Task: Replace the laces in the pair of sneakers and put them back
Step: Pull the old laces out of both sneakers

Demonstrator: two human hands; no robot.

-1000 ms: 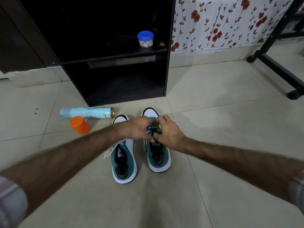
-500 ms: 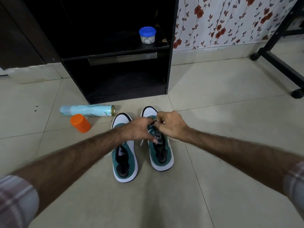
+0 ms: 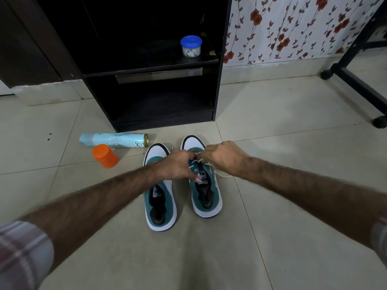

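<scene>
Pinching the cream cotton lace (image 3: 217, 170) with curled fingers, the left hand (image 3: 178, 164) and right hand (image 3: 224, 156) work over the right teal-and-white suede sneaker (image 3: 206, 185) on the tiled floor (image 3: 282, 122); both hands sit farther apart than before, lace now trailing rightward.

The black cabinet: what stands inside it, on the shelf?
On the shelf stands a small jar with a blue lid. The rest of the black cabinet is too dark to see.

Two sneakers (image 3: 160, 197), two hands (image 3: 178, 165), one can (image 3: 114, 140), one cap (image 3: 105, 155), one jar (image 3: 191, 46).
</scene>
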